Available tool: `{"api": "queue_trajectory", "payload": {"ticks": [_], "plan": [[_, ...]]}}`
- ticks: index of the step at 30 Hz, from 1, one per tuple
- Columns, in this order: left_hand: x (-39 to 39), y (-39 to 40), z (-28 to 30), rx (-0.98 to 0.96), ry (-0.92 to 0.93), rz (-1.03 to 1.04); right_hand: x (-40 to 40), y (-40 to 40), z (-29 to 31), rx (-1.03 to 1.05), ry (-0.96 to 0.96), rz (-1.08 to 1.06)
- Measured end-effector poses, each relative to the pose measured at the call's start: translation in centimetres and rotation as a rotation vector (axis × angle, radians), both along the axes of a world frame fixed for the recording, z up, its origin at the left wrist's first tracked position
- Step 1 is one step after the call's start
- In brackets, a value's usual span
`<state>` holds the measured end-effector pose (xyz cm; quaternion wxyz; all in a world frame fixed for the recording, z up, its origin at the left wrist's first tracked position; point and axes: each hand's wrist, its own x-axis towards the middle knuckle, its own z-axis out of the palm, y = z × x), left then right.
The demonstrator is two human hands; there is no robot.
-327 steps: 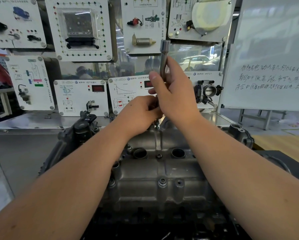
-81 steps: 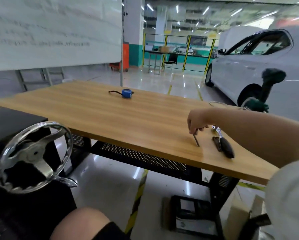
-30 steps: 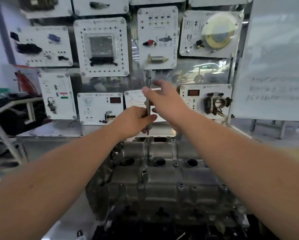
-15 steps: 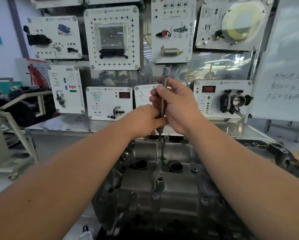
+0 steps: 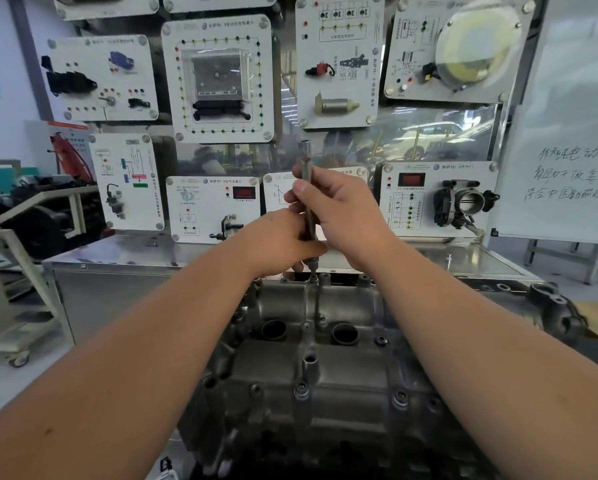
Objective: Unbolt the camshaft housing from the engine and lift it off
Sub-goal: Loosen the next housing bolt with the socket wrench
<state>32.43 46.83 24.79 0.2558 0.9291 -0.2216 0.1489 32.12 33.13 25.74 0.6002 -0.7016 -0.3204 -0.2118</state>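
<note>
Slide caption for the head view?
Both hands hold an upright socket wrench on a far-edge bolt of the camshaft housing.

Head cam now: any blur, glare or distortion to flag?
Head view: wide-angle bowing at the edges, whiteboard leaning; reflections glare on the clear panel; hands and socket driver fairly sharp; engine's near bottom dark.

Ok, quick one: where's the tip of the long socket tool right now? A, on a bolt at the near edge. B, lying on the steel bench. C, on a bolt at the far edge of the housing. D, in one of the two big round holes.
C: both hands hold the tool upright, its tip meeting the far edge of the housing.
</note>
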Motion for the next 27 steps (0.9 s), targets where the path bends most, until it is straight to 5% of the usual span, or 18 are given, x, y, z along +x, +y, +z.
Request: {"api": "queue_trajectory", "payload": {"ticks": [7, 27], "plan": [[-0.2, -0.4, 0.1, 0.012, 0.018, 0.055, -0.1, 0.0, -0.5, -0.201, -0.321, -0.431], [-0.3, -0.4, 0.0, 0.068, 0.054, 0.05, -0.1, -1.1, -0.6, -0.287, -0.247, -0.351]]}}
